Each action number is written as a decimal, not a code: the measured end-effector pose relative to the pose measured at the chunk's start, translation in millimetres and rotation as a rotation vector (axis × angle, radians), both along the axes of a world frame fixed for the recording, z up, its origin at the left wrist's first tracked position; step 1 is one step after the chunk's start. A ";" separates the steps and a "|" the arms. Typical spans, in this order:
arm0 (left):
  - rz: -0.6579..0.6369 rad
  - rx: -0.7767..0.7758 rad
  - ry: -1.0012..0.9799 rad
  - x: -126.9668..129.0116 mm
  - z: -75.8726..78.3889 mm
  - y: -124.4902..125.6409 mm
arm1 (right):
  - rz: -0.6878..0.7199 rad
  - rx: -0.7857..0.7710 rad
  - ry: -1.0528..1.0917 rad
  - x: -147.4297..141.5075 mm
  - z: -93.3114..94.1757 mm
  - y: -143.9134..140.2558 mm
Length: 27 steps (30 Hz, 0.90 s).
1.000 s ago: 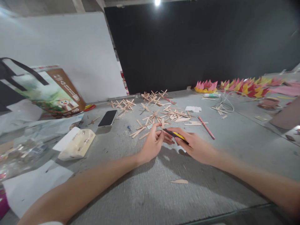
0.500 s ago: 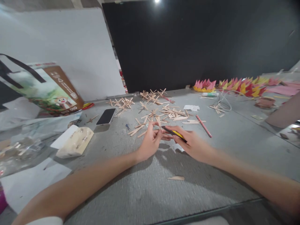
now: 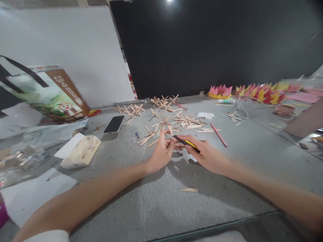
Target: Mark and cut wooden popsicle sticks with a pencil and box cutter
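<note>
My left hand [image 3: 163, 149] is closed on a small wooden craft stick [image 3: 171, 130], which stands up from between the fingers. In my right hand [image 3: 205, 154] is a black and yellow utility knife [image 3: 190, 145], its tip against the stick or very close to it. Just beyond the hands lies a heap of loose craft sticks [image 3: 186, 121], with sticks joined in star shapes [image 3: 164, 103] behind. A cut, pointed piece of stick [image 3: 189, 190] rests on the table in front of me. Fingers hide the stick's lower part.
On the grey table [image 3: 141, 208] lie a phone [image 3: 114, 124], a tissue pack [image 3: 82, 151] and a printed bag [image 3: 60, 95] at left. A pink patterned stick [image 3: 218, 135], a glue stick [image 3: 226, 101], a white cable [image 3: 242, 112] and folded paper flowers [image 3: 219, 91] are at right.
Both hands keep nearly the same place and grip. The view has shifted very slightly; the knife tip stays at the craft stick.
</note>
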<state>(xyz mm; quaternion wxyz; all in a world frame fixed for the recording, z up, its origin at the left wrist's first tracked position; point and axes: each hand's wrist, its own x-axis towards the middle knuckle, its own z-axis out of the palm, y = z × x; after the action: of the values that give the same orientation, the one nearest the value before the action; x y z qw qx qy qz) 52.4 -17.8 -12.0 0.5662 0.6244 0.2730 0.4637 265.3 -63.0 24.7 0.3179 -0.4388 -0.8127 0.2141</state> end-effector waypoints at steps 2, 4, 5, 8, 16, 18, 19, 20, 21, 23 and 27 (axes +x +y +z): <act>0.003 0.021 0.002 0.2 -2.2 0.8 | 0.004 -0.010 -0.001 0.0 0.1 0.0; 0.007 0.038 0.011 0.3 -3.6 1.2 | 0.002 -0.021 -0.005 -0.4 0.7 -0.1; 0.010 0.046 0.018 0.2 -3.8 1.2 | -0.002 -0.025 -0.005 -0.7 1.1 -0.3; 0.025 0.076 0.058 -0.7 -2.4 -0.3 | -0.017 -0.045 -0.002 -2.4 2.1 -1.5; 0.130 0.191 0.276 -3.3 -1.3 -4.4 | -0.048 -0.069 -0.008 -8.2 2.0 -6.7; 0.154 0.210 0.327 -3.7 -2.5 -4.2 | -0.054 -0.068 -0.019 -8.9 1.6 -7.6; 0.159 0.216 0.350 -4.0 -2.9 -4.0 | -0.058 -0.075 -0.022 -9.0 1.2 -7.8; 0.160 0.219 0.367 -4.4 -3.4 -3.7 | -0.062 -0.084 -0.024 -9.1 0.8 -7.8; 0.161 0.222 0.378 -4.8 -3.8 -3.3 | -0.064 -0.092 -0.024 -9.1 0.4 -7.5; 0.157 0.220 0.386 -5.3 -4.7 -2.1 | -0.064 -0.102 -0.022 -9.0 -0.3 -6.7; 0.076 0.147 0.272 -4.9 -7.5 1.8 | -0.046 -0.111 -0.017 -7.7 0.2 -4.1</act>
<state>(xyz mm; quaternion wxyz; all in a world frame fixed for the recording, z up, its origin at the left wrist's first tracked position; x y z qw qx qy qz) 47.5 -16.0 -19.5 0.4589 0.7103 0.3361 0.4146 257.7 -67.2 24.9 0.2911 -0.4760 -0.7921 0.2476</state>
